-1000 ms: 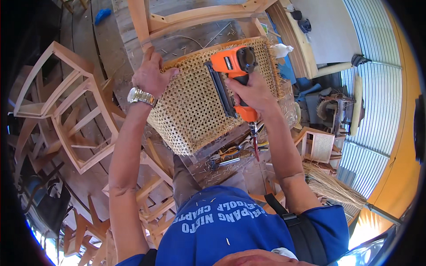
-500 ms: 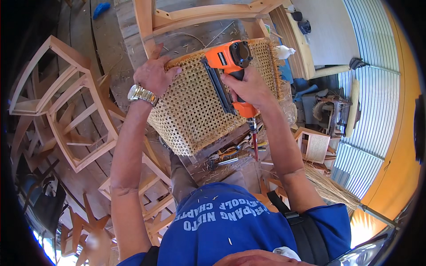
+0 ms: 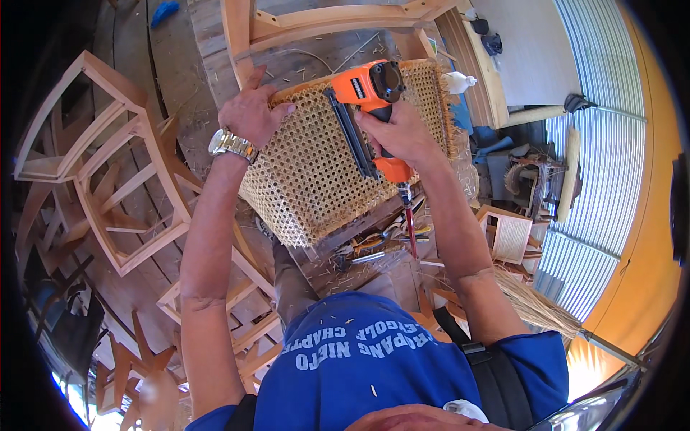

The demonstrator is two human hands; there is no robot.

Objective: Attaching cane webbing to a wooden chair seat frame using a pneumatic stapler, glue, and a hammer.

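My right hand is wrapped round the grip of an orange and black staple gun. Its long black magazine lies over the woven cane webbing, and the gun's head is near the far edge. A red air hose hangs from the base of the grip. At the far left edge of the cane-covered panel, my left hand grips the rim, thumb on top of the webbing; its other fingertips are partly hidden. The webbing's near left part overhangs loosely, and its right side has frayed ends.
A wooden chair frame stands beyond the panel. Another chair frame is on the left. Hand tools lie among scraps on the near side of the bench. A white bottle stands right of the panel.
The staple gun and my right hand have shifted slightly away from me and to the left. My left hand keeps its grip on the panel's edge.
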